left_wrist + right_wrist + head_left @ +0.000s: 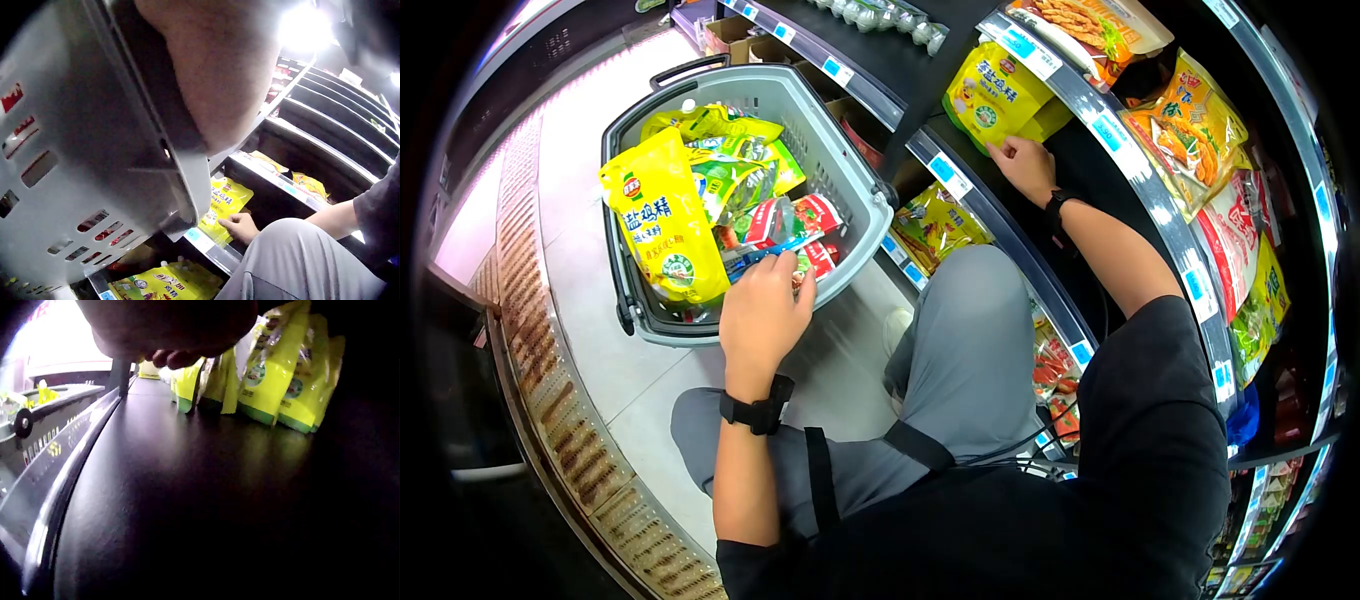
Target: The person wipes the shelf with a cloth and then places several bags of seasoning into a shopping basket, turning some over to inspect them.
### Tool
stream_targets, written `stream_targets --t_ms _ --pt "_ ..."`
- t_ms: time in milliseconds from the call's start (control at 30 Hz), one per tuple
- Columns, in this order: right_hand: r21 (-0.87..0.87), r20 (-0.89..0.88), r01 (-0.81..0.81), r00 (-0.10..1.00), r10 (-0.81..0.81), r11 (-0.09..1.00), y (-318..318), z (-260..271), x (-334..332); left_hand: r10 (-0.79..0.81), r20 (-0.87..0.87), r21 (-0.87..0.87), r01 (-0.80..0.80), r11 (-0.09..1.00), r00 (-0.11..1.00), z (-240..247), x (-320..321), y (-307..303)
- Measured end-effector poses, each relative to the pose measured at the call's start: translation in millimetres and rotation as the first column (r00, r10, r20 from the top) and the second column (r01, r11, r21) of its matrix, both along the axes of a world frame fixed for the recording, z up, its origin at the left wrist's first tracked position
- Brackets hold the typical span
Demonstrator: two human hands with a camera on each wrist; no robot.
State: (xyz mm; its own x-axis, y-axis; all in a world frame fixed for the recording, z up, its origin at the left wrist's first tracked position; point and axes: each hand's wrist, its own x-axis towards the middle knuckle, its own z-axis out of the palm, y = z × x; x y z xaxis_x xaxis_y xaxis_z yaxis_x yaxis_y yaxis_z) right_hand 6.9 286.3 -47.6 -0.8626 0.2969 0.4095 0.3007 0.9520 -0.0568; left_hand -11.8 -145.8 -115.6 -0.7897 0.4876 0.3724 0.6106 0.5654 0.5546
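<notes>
My left hand [765, 315] is at the near rim of a grey shopping basket [852, 215], its fingers bent over the edge and the fingertips hidden. Just beyond it, a large yellow bag of chicken bouillon [662, 215] leans on other packets in the basket. Over at the shelf, my right hand [1027, 168] holds the lower edge of another yellow bouillon bag [990, 95] between thumb and fingers. In the right wrist view, that hand's curled fingers [178, 359] hang above the black shelf, beside several upright yellow bags [269, 369].
Red-and-white packets [815, 215] lie in the basket. A price-tag rail [960, 185] edges the shelf. Bags of yellow seasoning [940, 225] lie on the shelf below, and orange snack-like bags [1195, 130] sit above. The bent knee [970, 330] is between basket and shelves.
</notes>
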Motion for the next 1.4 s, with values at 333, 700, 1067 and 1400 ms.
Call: stream_targets --t_ms 333,700,1067,1400 --pt "-0.728 -0.108 0.297 0.841 -0.53 0.618 72.8 -19.7 -27.3 -0.008 0.0 -0.056 0.008 0.998 1.0 1.2 -1.4 0.4" --pt "-0.921 -0.378 -0.373 0.777 -0.504 0.116 145.4 -36.8 -55.0 0.006 0.012 0.011 -0.006 1.0 1.0 4.1 -0.4 5.5" --pt "-0.866 -0.496 -0.363 0.545 -0.676 0.342 113.8 -40.0 -53.1 0.04 0.117 -0.047 -0.034 0.998 0.992 11.8 2.4 12.1" --pt "-0.809 -0.389 -0.119 0.843 -0.372 0.575 73.4 -18.2 -39.1 0.003 0.006 -0.042 -0.003 0.999 1.0 5.7 -2.0 0.3"
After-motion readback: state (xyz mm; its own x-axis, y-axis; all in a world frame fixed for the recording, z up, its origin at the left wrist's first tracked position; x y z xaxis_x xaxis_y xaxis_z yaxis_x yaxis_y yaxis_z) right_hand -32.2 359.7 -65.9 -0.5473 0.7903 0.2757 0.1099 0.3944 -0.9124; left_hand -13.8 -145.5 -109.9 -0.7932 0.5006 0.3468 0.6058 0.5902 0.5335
